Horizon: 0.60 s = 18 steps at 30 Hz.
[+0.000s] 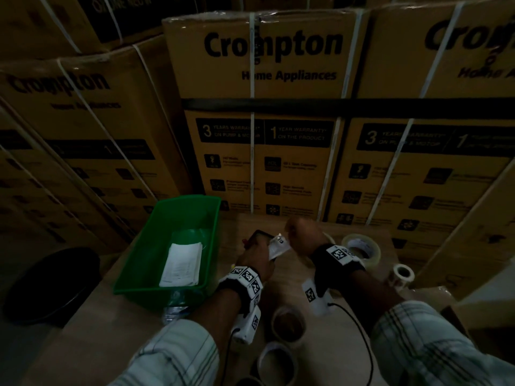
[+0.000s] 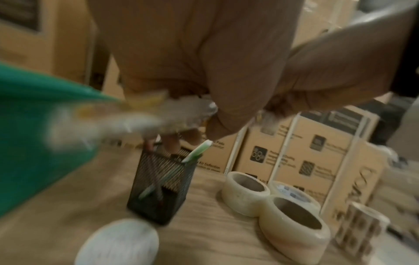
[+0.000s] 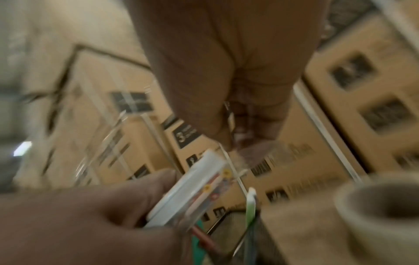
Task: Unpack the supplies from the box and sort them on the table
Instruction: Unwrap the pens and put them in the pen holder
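Note:
My left hand [image 1: 257, 263] grips a white packet of pens [image 1: 278, 246] in clear plastic, just above a black mesh pen holder [image 2: 163, 182] that has a green and white pen [image 2: 197, 150] in it. My right hand [image 1: 302, 235] is curled beside the packet. In the right wrist view its fingertips [image 3: 244, 143] pinch the clear wrapper [image 3: 260, 161] at the end of the packet [image 3: 192, 188]. The green bin [image 1: 178, 218] stands to the left on the table [image 1: 111, 330], with a stack of white papers [image 1: 182, 264] inside.
Clear tape rolls [image 1: 361, 250] [image 1: 288, 323] [image 1: 277, 363] lie right of and near my hands, and a label roll [image 1: 401, 275] stands at the right edge. Strapped cardboard cartons [image 1: 264, 107] wall off the far side. A black round object [image 1: 53, 285] sits low at the left.

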Each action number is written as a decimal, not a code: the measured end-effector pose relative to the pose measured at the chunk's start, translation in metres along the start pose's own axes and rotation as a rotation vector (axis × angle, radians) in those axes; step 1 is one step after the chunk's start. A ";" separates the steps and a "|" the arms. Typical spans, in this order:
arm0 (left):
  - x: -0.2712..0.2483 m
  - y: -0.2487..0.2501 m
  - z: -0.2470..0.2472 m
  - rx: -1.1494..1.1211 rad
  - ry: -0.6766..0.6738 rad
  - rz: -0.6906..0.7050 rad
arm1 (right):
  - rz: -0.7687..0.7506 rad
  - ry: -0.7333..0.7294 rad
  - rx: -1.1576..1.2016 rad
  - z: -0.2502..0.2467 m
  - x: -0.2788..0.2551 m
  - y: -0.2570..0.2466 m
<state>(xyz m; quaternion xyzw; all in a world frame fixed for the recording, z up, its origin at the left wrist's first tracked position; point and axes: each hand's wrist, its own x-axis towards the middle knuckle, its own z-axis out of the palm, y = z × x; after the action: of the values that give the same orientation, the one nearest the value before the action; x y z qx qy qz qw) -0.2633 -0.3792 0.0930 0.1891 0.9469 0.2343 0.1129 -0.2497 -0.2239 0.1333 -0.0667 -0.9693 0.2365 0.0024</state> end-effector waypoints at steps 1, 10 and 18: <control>0.000 0.003 -0.001 0.034 0.016 0.023 | 0.049 -0.026 0.023 0.000 -0.004 0.003; 0.002 0.040 -0.021 0.767 -0.109 0.147 | 0.348 -0.391 0.977 0.031 -0.024 0.035; -0.002 0.044 -0.033 0.761 -0.088 0.128 | 0.379 -0.446 1.252 0.029 -0.022 0.034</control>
<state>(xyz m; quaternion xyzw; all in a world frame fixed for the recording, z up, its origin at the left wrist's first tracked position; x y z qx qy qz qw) -0.2581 -0.3575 0.1429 0.2860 0.9467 -0.1355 0.0603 -0.2246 -0.2106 0.0923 -0.1710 -0.5993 0.7560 -0.2002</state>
